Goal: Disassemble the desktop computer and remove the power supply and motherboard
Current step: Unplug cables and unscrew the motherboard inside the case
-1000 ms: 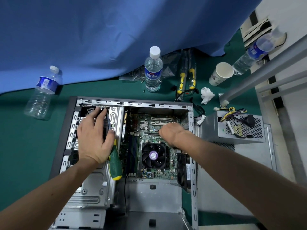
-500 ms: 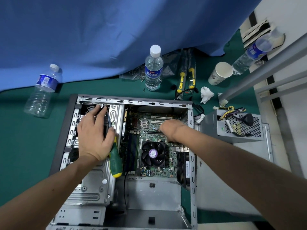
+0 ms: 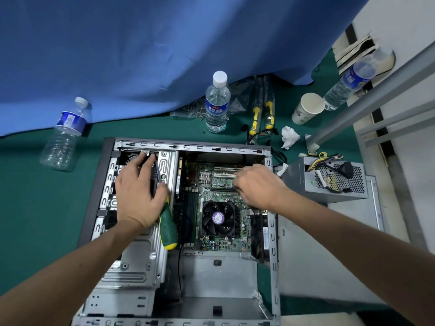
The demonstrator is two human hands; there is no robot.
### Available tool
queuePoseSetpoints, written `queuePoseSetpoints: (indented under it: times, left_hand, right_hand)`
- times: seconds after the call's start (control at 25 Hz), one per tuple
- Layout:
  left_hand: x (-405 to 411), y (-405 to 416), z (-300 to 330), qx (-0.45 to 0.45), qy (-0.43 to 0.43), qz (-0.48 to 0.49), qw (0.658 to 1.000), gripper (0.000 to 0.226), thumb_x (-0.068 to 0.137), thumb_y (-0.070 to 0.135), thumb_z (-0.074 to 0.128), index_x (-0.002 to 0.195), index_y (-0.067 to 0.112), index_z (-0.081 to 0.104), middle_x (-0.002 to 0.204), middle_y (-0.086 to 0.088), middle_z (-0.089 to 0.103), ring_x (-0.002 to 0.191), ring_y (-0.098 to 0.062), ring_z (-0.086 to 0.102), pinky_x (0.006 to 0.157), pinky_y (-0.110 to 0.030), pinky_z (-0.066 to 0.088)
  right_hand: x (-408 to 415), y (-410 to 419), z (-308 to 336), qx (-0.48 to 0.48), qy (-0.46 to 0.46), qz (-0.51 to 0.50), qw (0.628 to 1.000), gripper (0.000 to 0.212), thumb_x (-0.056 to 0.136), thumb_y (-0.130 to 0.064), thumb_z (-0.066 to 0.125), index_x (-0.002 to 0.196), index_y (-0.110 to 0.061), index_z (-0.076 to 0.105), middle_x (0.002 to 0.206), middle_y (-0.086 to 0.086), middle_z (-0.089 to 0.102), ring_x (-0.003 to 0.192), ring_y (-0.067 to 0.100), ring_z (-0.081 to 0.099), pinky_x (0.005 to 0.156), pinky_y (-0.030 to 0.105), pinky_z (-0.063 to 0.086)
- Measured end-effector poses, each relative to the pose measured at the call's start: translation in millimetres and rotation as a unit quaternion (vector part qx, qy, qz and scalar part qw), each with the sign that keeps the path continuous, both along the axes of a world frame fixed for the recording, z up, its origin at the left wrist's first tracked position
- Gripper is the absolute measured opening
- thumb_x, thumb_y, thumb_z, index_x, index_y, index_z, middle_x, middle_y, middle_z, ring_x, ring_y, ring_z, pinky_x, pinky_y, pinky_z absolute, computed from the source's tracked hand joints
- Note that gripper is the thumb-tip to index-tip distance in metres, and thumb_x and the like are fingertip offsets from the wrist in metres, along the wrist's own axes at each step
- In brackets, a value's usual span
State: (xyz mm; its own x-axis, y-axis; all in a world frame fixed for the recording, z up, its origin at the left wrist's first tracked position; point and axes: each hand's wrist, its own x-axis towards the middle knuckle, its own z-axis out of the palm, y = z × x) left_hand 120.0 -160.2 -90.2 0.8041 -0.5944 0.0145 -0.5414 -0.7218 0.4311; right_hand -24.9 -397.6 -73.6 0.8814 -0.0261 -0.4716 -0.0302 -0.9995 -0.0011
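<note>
The open desktop case lies flat on a green mat. Inside it sits the motherboard with a black CPU fan. My left hand rests on the metal drive cage, fingers stretched to the cage's far edge. Its thumb holds a green and yellow screwdriver against the palm. My right hand reaches over the case's right wall, fingers curled down onto the board by the expansion slots; the fingertips are hidden. The grey power supply stands outside the case on the right, its cables bundled on top.
Three water bottles, a paper cup, a crumpled tissue, yellow-handled tools and loose screws lie beyond the case. A blue cloth hangs behind. The grey side panel lies under the power supply.
My right hand has shifted slightly toward the far side of the board, near the slots. My left hand and the screwdriver have stayed where they were.
</note>
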Motion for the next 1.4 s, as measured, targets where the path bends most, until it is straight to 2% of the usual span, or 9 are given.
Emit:
queuePoseSetpoints:
  times: [0.24,0.44,0.64,0.88,1.08,1.16,1.24,1.32,1.4]
  left_hand:
    - [3.9,1.8,7.1,-0.013,0.058,-0.003,0.998,0.072,0.077,0.037,0.047,0.142,0.006,0.049,0.147,-0.015,0.040,0.137,-0.031,0.035,0.112,-0.052,0.029]
    - [16.0,10.3,15.6,-0.099,0.202,0.012,0.974,0.055,0.085,0.009,0.057,0.140,0.010,0.053,0.149,-0.002,0.033,0.138,-0.016,0.034,0.116,-0.037,0.031]
    - [20.9,11.3,19.1,-0.072,0.191,0.011,0.979,0.060,0.089,-0.003,0.052,0.147,0.004,0.039,0.150,-0.005,0.032,0.137,-0.018,0.035,0.113,-0.019,0.022]
    - [15.6,-14.4,37.2,-0.008,0.048,-0.027,0.998,0.067,0.085,0.003,0.059,0.148,0.002,0.036,0.153,-0.021,0.028,0.144,-0.034,0.023,0.121,-0.045,0.021]
    - [18.9,-79.7,26.9,0.029,0.048,-0.047,0.997,0.053,0.102,0.022,0.041,0.151,0.008,0.031,0.158,-0.017,0.024,0.149,-0.030,0.013,0.123,-0.044,0.009]
    - [23.0,-88.4,12.3,0.070,0.023,-0.055,0.996,0.044,0.105,0.030,0.030,0.143,0.011,0.043,0.147,-0.012,0.040,0.145,-0.029,0.023,0.122,-0.045,0.003]
    - [25.9,-87.2,1.5,0.090,-0.010,-0.072,0.993,0.041,0.105,0.033,0.024,0.120,0.014,0.057,0.117,-0.007,0.055,0.125,-0.029,0.044,0.120,-0.046,0.007]
    - [27.1,-84.6,-3.8,0.065,-0.029,-0.066,0.995,0.040,0.105,0.034,0.023,0.103,0.015,0.058,0.097,-0.002,0.052,0.103,-0.026,0.049,0.117,-0.044,0.014]
    - [26.6,-84.2,-5.9,0.033,-0.035,-0.056,0.997,0.038,0.105,0.033,0.024,0.098,0.016,0.058,0.092,0.002,0.049,0.096,-0.022,0.047,0.114,-0.042,0.018]
  right_hand:
    - [-0.8,-3.3,-1.9,0.028,-0.091,-0.050,0.994,0.016,0.091,-0.020,0.053,0.095,-0.020,0.068,0.090,-0.004,0.065,0.084,0.016,0.060,0.076,0.031,0.052]
    - [0.6,-0.1,2.8,0.025,-0.084,-0.063,0.994,0.017,0.092,-0.021,0.051,0.097,-0.020,0.067,0.090,-0.004,0.063,0.082,0.016,0.061,0.076,0.033,0.053]
    - [1.6,0.1,2.3,0.027,-0.086,-0.068,0.994,0.016,0.092,-0.022,0.051,0.096,-0.020,0.067,0.089,-0.005,0.061,0.081,0.014,0.060,0.074,0.029,0.049]
    - [1.6,-1.0,2.9,0.030,-0.085,-0.071,0.993,0.018,0.093,-0.023,0.049,0.098,-0.020,0.066,0.092,-0.005,0.061,0.083,0.014,0.060,0.077,0.030,0.051]
    - [1.6,-1.0,1.5,0.023,-0.081,-0.063,0.994,0.020,0.094,-0.023,0.048,0.101,-0.019,0.067,0.094,-0.004,0.062,0.085,0.015,0.060,0.077,0.030,0.050]
    - [1.3,-1.9,0.2,0.012,-0.079,-0.057,0.995,0.020,0.093,-0.021,0.049,0.100,-0.019,0.067,0.093,-0.004,0.063,0.085,0.015,0.061,0.076,0.030,0.050]
    - [1.6,-3.2,-0.3,0.002,-0.070,-0.051,0.996,0.019,0.091,-0.020,0.050,0.099,-0.018,0.067,0.092,-0.003,0.063,0.083,0.016,0.061,0.074,0.030,0.050]
    - [3.1,-1.9,-0.2,-0.004,-0.049,-0.048,0.998,0.019,0.090,-0.017,0.050,0.099,-0.017,0.067,0.092,-0.002,0.062,0.082,0.018,0.060,0.072,0.031,0.049]
    - [4.6,-0.5,-0.5,-0.012,-0.024,-0.046,0.999,0.019,0.089,-0.015,0.052,0.101,-0.017,0.068,0.094,-0.001,0.063,0.081,0.017,0.060,0.072,0.030,0.050]
